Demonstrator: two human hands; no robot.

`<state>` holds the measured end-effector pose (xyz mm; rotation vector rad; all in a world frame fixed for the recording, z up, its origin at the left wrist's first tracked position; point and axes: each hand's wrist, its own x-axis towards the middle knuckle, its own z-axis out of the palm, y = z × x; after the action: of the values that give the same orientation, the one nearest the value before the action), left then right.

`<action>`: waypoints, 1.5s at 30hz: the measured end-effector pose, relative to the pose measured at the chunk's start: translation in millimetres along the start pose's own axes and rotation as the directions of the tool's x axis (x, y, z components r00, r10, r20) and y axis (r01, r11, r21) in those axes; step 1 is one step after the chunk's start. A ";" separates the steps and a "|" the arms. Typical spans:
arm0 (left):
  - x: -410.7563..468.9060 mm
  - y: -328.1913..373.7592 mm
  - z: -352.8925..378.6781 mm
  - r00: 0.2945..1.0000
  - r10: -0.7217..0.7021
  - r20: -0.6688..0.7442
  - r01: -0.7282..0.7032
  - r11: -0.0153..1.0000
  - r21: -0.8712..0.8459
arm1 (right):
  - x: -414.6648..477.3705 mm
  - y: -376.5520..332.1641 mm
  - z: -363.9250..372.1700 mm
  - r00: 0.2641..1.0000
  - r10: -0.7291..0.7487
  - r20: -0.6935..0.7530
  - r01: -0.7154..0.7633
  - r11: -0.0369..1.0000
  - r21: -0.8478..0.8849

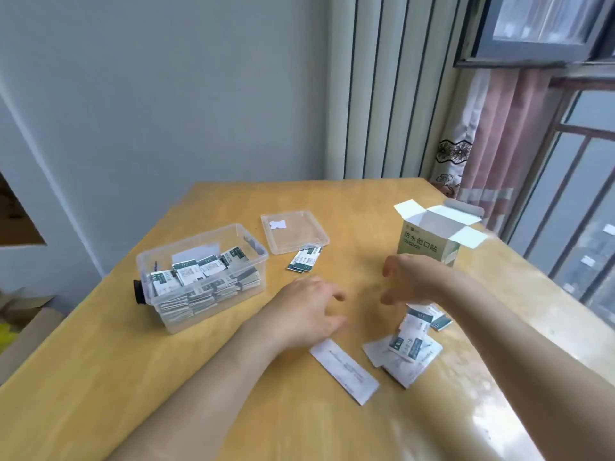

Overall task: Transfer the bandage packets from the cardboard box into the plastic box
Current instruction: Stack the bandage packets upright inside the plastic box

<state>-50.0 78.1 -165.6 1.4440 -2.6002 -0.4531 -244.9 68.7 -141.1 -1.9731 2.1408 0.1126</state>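
Observation:
The clear plastic box [256, 261] stands on the left of the wooden table, filled with several white-and-green bandage packets [189, 271]. The green-and-white cardboard box [429, 247] stands upright at the right with its flaps open. Loose packets [412, 341] lie in a small heap near the front right, and a few more packets [304, 259] lie beside the lid. My left hand [309, 307] hovers over the table's middle with relaxed fingers, holding nothing. My right hand [412, 277] hangs just in front of the cardboard box, above the heap, fingers loosely curled and empty.
The box's clear lid [294, 229] lies flat behind the plastic box. A long white paper strip [344, 369] lies near my left wrist. A small black object [138, 291] sits against the plastic box's left end. The table's right edge runs along a window.

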 end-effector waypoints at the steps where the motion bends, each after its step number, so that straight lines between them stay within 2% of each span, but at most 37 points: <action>1: 0.8 5.1 1.9 0.998 0.015 0.062 -0.014 1.000 -0.012 | -0.1 9.3 4.2 1.000 0.013 0.001 -0.013 1.000 -0.025; 4: -3.5 24.2 7.2 0.956 0.016 0.291 -0.040 0.996 0.075 | -2.7 31.9 14.7 0.999 0.028 -0.023 -0.028 1.000 -0.001; 7: -3.2 30.3 5.0 0.949 -0.025 0.315 -0.007 0.995 0.101 | -1.9 36.9 18.1 0.998 0.032 -0.058 -0.024 0.992 0.123; 12: 5.5 53.2 19.6 0.995 -0.007 0.095 -0.003 0.995 0.098 | -1.1 36.3 21.0 0.996 0.020 -0.081 0.002 0.963 0.268; 15: 12.0 76.0 41.0 1.000 0.015 -0.028 -0.011 0.989 0.146 | -2.6 40.3 24.7 0.987 -0.032 -0.159 0.089 0.928 0.363; 19: 21.1 79.7 45.0 0.983 0.030 -0.183 -0.011 0.994 0.106 | -2.7 48.4 32.4 0.973 -0.065 -0.220 0.182 0.802 0.569; 22: 24.1 74.2 36.2 0.975 -0.026 -0.222 0.029 1.000 0.009 | 1.7 51.4 35.5 0.980 -0.029 -0.196 0.168 0.645 0.745; 24: 26.9 70.2 32.1 0.970 -0.002 -0.242 0.009 1.000 0.029 | 2.5 49.7 36.9 0.983 0.009 -0.185 0.151 0.537 0.830; 26: 28.9 64.6 31.2 0.972 0.002 -0.237 0.006 1.000 0.031 | 3.1 47.6 40.0 0.979 0.036 -0.200 0.158 0.484 0.861; 28: 29.8 53.8 31.1 0.972 -0.065 -0.225 0.044 0.994 -0.098 | 2.3 43.7 42.9 0.976 0.049 -0.212 0.167 0.451 0.876; 30: 31.0 41.2 31.3 0.962 -0.143 -0.234 0.088 0.969 -0.233 | 2.5 39.3 43.5 0.978 0.066 -0.199 0.161 0.372 0.914; 31: 31.5 36.4 31.4 0.955 -0.167 -0.246 0.105 0.964 -0.246 | 2.3 37.2 42.5 0.979 0.071 -0.189 0.157 0.316 0.936; 34: 29.4 30.2 30.7 0.942 -0.174 -0.286 0.128 0.977 -0.172 | -1.6 27.7 38.7 0.987 0.061 -0.149 0.137 0.166 0.977; 38: 24.5 32.6 32.7 0.919 -0.068 -0.389 0.091 0.995 0.042 | -12.2 10.4 38.7 0.986 0.018 -0.166 0.162 0.134 0.978; 42: 19.5 41.2 35.9 0.939 -0.001 -0.345 0.079 0.974 0.212 | -19.5 1.6 38.9 0.983 -0.071 -0.170 0.173 0.027 0.985; 45: 16.6 46.2 35.0 0.941 0.003 -0.339 0.108 0.945 0.310 | -20.6 -5.1 44.9 0.977 -0.097 -0.192 0.203 0.125 0.971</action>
<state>-105.0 93.9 -184.2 1.5264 -2.4367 0.2188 -233.3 97.7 -179.7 -1.2199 1.2318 -1.1789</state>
